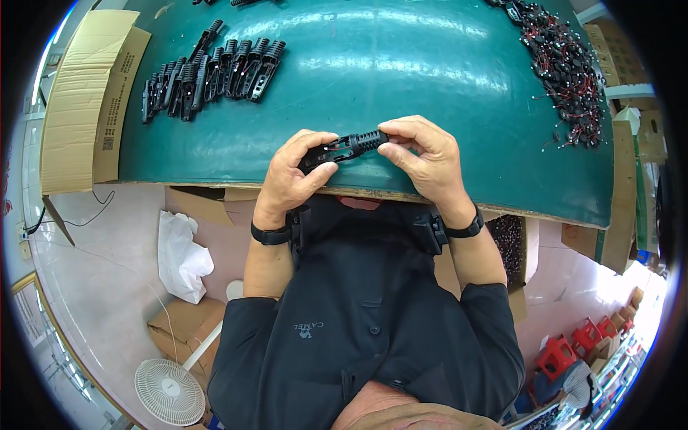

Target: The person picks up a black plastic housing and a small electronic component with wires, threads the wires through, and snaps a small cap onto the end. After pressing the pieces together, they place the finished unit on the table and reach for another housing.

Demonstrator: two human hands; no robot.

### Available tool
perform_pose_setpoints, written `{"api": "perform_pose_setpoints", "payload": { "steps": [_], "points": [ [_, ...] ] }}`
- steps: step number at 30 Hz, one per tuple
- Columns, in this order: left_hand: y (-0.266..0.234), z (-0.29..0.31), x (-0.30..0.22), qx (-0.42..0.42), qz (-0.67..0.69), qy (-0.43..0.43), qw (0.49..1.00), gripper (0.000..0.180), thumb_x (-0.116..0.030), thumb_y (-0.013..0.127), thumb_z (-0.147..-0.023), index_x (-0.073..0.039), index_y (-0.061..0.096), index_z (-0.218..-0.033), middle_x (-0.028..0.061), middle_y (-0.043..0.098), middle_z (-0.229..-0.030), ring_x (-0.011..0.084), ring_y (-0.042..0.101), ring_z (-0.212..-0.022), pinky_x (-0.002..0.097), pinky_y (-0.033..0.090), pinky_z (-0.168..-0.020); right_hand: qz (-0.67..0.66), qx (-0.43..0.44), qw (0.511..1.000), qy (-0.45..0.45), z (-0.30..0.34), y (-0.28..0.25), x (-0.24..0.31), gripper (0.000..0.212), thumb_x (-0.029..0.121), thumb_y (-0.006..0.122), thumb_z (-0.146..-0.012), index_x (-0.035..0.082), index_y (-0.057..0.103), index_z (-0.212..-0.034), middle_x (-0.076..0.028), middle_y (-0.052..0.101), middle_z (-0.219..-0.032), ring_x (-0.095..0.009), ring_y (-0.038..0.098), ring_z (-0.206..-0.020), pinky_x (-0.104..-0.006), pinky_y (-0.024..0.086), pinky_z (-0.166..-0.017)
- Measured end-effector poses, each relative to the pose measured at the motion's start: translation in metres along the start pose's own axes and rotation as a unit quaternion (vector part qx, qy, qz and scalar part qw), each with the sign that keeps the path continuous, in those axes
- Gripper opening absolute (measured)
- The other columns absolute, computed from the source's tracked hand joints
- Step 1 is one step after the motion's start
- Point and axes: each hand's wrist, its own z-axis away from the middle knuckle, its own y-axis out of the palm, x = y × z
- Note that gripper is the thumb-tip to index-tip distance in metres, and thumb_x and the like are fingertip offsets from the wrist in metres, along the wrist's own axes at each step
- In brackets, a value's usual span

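Between my two hands, just above the near edge of the green table (444, 107), is a black plastic housing (351, 147) with a ribbed, slotted end and an open hollow where a red wire and a small white bit show. My left hand (290, 172) grips its wider end between thumb and fingers. The thumb and fingertips of my right hand (430, 154) pinch the tip of the ribbed end. Farther off to the left lies a row of similar black housings (229, 72), several side by side, some overlapping.
A heap of small black parts with red wires (566, 72) covers the table's right side. An opened cardboard box (86, 100) stands at the left edge. Below are a white fan (170, 390), a white bag (183, 258) and a box of small dark parts (507, 247).
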Motion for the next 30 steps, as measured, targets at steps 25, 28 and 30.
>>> {"api": "perform_pose_setpoints", "payload": {
  "steps": [25, 28, 30],
  "points": [
    [0.005, 0.003, 0.006, -0.053, -0.012, 0.004, 0.998, 0.041, -0.006, 0.083, -0.087, -0.001, 0.07, -0.126, 0.0119, 0.07, -0.111, 0.0226, 0.069, -0.1, 0.0322, 0.055, -0.089, -0.053, -0.047, 0.997, 0.034, 0.03, 0.065, -0.004, 0.091, 0.005, 0.076, -0.095, 0.005, 0.023, -0.169, -0.024, 0.029, -0.172, -0.036, 0.061, -0.137, -0.0432, 0.058, -0.107],
    [0.002, 0.005, 0.004, -0.06, -0.01, -0.001, 0.998, 0.041, -0.006, 0.083, -0.087, 0.0, 0.07, -0.126, 0.0121, 0.07, -0.112, 0.0228, 0.069, -0.101, 0.0322, 0.055, -0.089, -0.058, -0.041, 0.997, 0.035, 0.029, 0.068, -0.002, 0.091, 0.005, 0.076, -0.096, 0.004, 0.022, -0.169, -0.024, 0.028, -0.172, -0.036, 0.061, -0.137, -0.0433, 0.058, -0.107],
    [0.002, 0.006, 0.006, -0.06, -0.011, 0.004, 0.998, 0.041, -0.006, 0.083, -0.088, 0.0, 0.069, -0.126, 0.0103, 0.07, -0.113, 0.0208, 0.069, -0.102, 0.0315, 0.055, -0.09, -0.073, -0.041, 0.996, 0.041, 0.029, 0.067, -0.002, 0.09, 0.004, 0.076, -0.095, 0.004, 0.024, -0.169, -0.024, 0.03, -0.172, -0.036, 0.061, -0.137, -0.0432, 0.058, -0.107]
  ]
}}
